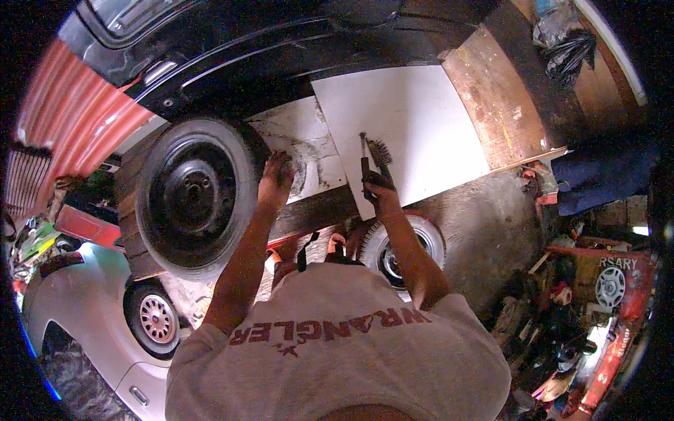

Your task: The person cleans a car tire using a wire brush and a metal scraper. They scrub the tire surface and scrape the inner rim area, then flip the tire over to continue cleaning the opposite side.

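the right hand (381,192) has its fingers closed around a brush (379,151) and a slim tool (365,167), both over the white board (428,126). the left hand (276,181) is at the right edge of the wheel (195,188); whether its dark fingertips grip anything, i cannot tell.

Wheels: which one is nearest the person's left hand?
The big black-rimmed wheel on the wooden boards, just left of the left hand. The wheel on the silver car and the wheel behind the right forearm are farther away.

The wheel rim (191,191) is black, the brush (380,152) dark — the board (418,126) white, the corrugated sheet (78,105) salmon-red.
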